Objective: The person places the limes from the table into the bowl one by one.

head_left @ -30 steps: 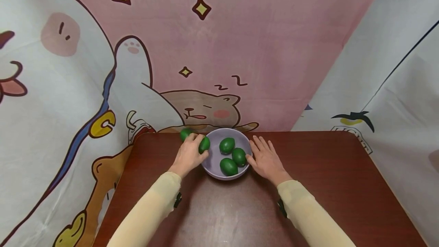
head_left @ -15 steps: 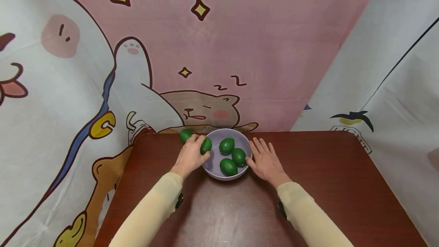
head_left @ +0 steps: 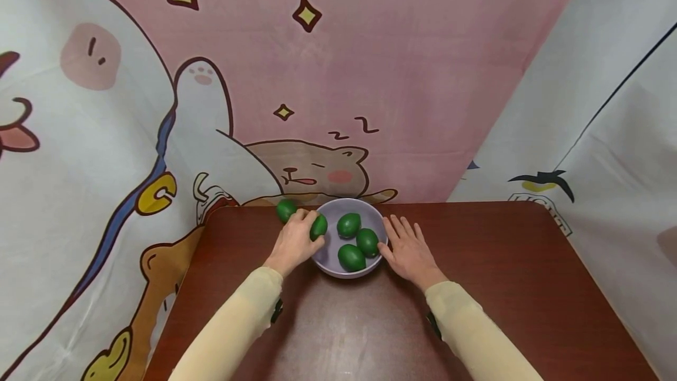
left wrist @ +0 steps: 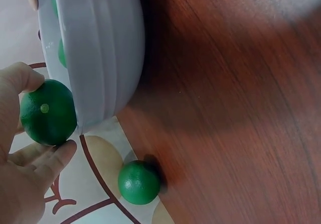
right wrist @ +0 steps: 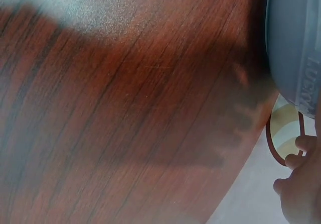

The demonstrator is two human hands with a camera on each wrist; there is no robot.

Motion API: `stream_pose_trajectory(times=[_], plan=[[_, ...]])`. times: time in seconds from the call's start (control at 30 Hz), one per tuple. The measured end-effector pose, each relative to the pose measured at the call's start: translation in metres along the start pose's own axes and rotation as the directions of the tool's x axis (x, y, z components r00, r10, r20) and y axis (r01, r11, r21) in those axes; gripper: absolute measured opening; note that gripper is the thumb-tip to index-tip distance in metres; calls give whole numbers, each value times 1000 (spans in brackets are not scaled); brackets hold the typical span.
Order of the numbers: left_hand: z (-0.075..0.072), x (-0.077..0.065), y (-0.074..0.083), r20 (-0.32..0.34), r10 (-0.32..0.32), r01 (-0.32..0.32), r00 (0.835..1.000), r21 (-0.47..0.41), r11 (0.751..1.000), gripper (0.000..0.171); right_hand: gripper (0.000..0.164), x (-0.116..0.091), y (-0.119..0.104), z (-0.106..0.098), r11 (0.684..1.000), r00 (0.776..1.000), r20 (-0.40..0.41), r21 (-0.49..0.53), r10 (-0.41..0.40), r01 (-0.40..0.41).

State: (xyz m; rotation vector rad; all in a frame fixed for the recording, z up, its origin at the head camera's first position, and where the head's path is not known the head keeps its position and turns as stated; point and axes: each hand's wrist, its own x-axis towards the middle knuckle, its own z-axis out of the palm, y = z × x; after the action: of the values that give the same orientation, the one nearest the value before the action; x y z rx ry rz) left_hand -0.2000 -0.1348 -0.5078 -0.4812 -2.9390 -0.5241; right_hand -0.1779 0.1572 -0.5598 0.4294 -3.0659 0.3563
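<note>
A pale purple bowl [head_left: 330, 262] stands near the table's back edge with three green limes in it, one of them a lime [head_left: 351, 258] at the front. My left hand [head_left: 294, 243] pinches another lime [left wrist: 48, 112] between thumb and fingers at the bowl's left rim. In the left wrist view this lime overlaps the rim of the bowl [left wrist: 103, 53]. My right hand [head_left: 410, 253] has its fingers extended beside the bowl's right side, thumb at the rim. Behind my left hand, one more lime [head_left: 286, 210] lies on the table.
The reddish-brown wooden table [head_left: 502, 287] ends just behind the bowl. A cartoon-printed cloth [head_left: 402, 75] hangs beyond the back edge and along both sides. Each wrist carries a small dark device under a cream sleeve [head_left: 233, 322].
My left hand has shifted slightly right with its lime, closer over the bowl's left rim. The right hand and the other limes have stayed nearly in place.
</note>
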Motion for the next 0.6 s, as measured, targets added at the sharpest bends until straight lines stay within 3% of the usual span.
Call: stream_pose_trajectory(times=[0.6], plan=[[6, -4, 5, 35, 44, -44, 998, -3, 999, 54, 69, 0, -2, -2, 1000, 1000, 12, 0, 6, -6]])
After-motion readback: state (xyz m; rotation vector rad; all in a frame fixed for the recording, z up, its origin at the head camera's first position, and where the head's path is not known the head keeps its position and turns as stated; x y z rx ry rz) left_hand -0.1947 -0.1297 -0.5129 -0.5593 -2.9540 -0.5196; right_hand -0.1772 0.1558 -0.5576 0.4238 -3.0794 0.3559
